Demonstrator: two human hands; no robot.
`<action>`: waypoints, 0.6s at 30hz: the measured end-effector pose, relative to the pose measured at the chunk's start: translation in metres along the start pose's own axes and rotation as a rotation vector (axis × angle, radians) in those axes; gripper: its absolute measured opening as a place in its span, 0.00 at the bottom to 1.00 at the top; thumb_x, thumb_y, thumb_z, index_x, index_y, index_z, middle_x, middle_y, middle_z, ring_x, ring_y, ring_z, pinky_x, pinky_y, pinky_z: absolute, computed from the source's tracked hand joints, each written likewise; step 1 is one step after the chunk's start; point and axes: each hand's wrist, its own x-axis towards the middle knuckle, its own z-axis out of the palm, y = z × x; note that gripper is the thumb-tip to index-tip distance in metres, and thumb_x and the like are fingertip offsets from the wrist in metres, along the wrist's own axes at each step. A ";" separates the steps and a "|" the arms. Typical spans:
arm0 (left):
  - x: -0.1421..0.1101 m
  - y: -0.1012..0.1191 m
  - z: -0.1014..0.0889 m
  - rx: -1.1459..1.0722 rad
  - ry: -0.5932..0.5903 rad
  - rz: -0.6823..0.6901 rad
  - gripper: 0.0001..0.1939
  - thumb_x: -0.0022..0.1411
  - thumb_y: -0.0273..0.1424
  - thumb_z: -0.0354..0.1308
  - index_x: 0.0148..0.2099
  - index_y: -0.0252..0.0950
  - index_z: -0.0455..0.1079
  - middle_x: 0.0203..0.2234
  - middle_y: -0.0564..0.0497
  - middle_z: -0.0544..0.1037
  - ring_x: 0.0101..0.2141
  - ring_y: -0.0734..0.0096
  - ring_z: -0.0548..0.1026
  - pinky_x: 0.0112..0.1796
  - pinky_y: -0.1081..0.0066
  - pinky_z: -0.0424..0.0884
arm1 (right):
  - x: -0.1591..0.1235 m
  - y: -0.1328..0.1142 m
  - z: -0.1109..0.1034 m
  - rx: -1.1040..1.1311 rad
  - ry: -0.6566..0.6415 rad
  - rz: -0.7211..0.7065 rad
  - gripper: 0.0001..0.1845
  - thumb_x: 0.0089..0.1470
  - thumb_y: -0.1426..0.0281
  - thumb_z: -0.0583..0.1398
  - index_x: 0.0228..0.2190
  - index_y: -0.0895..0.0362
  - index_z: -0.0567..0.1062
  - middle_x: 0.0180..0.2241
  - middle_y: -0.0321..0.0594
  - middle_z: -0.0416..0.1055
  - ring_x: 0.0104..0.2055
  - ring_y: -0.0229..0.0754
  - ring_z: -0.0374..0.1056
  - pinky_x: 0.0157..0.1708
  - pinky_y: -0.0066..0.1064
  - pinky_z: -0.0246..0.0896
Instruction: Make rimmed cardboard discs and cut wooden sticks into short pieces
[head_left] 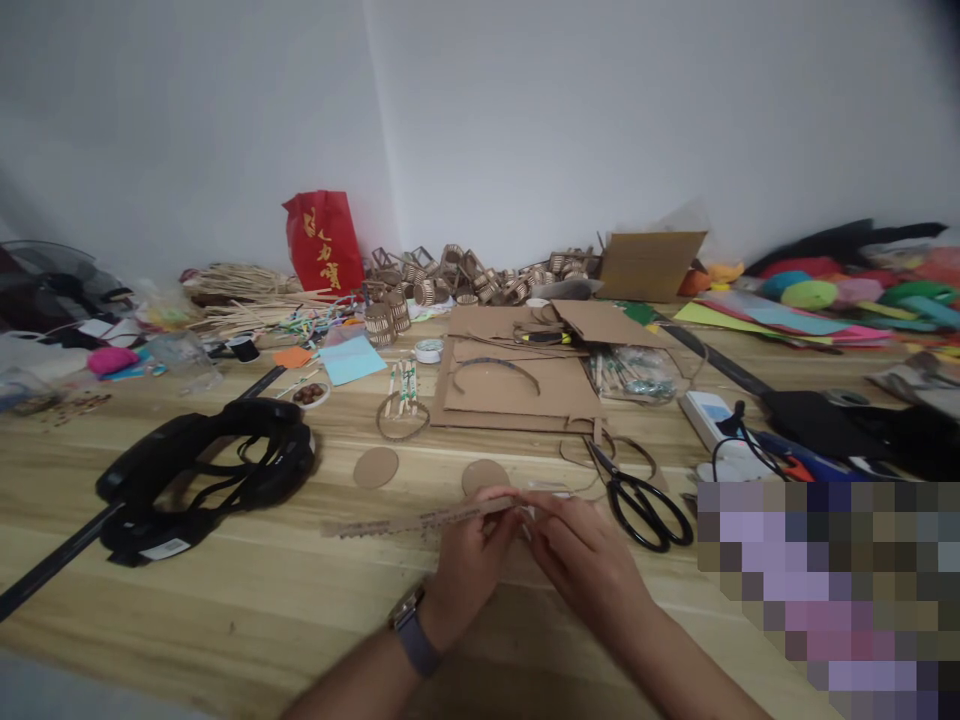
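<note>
A long narrow cardboard strip [375,525] with dark printing reaches leftward from my fingers. My left hand [476,550], with a watch on its wrist, pinches the strip near its right end. My right hand [581,545] meets it there, fingertips closed on the same end; the exact grip is partly hidden. Just beyond my hands lies a round cardboard disc [485,475], partly covered by them. A second cardboard disc [376,467] rests further left. To the right of my right hand are black-handled scissors [637,505], blades toward the cardboard.
Cardboard sheets [517,410] lie ahead, with a curved strip on top. A black headset [206,475] sits at left, a dish of brown beads [309,395] behind it. Small slatted baskets [457,275], a red bag [324,240] and coloured paper [780,320] line the back.
</note>
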 end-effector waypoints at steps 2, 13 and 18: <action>0.000 0.000 0.000 0.004 -0.006 0.006 0.11 0.63 0.36 0.54 0.44 0.37 0.74 0.38 0.46 0.79 0.37 0.67 0.76 0.40 0.69 0.73 | 0.001 0.000 0.000 -0.006 0.010 -0.028 0.12 0.60 0.78 0.52 0.30 0.54 0.72 0.38 0.41 0.78 0.37 0.41 0.70 0.37 0.34 0.57; 0.007 0.000 0.000 -0.201 0.051 -0.114 0.11 0.59 0.36 0.59 0.40 0.34 0.73 0.29 0.48 0.79 0.30 0.68 0.77 0.34 0.70 0.73 | 0.002 0.015 -0.005 -0.005 0.030 -0.016 0.11 0.60 0.75 0.53 0.26 0.55 0.69 0.28 0.39 0.75 0.31 0.40 0.67 0.34 0.32 0.53; 0.019 0.007 -0.005 -0.381 0.229 -0.248 0.15 0.52 0.39 0.63 0.37 0.32 0.71 0.26 0.49 0.79 0.28 0.69 0.77 0.33 0.70 0.73 | 0.000 0.039 -0.012 -0.036 -0.044 0.041 0.11 0.60 0.74 0.51 0.27 0.55 0.69 0.29 0.40 0.75 0.30 0.40 0.68 0.33 0.32 0.54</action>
